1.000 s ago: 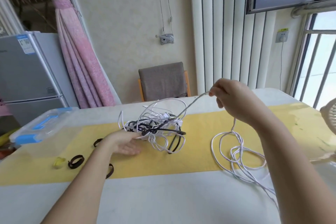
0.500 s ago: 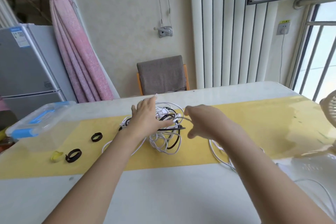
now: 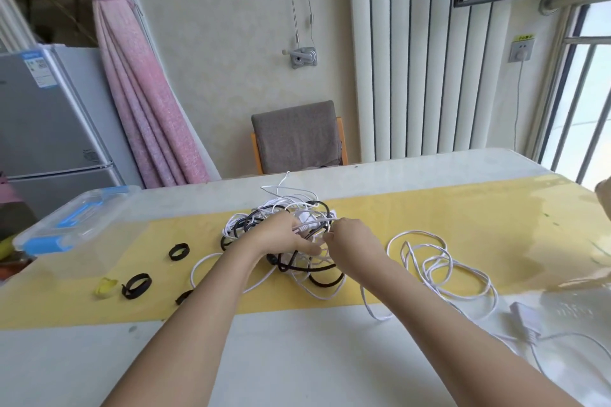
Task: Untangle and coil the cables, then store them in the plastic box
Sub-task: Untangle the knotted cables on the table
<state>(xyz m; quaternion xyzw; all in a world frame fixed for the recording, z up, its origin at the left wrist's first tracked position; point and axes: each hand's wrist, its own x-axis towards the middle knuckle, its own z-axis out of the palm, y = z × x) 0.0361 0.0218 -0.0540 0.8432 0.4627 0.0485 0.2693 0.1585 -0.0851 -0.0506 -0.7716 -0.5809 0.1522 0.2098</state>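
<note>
Cable tangle heaped mid counter, no clear long axis. Left hand curled into its strands; right hand pinches a white strand. Loose white cable sprawls rightward. Plastic box far left.

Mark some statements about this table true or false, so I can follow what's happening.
1. The left hand and right hand both grip the tangle. True.
2. The tangle is all white. False: it mixes black and white cables.
3. The box sits right of the tangle. False: it sits to the left.
4. A loose white cable lies right of the tangle. True.
5. Black straps lie on the yellow mat. True.
</note>
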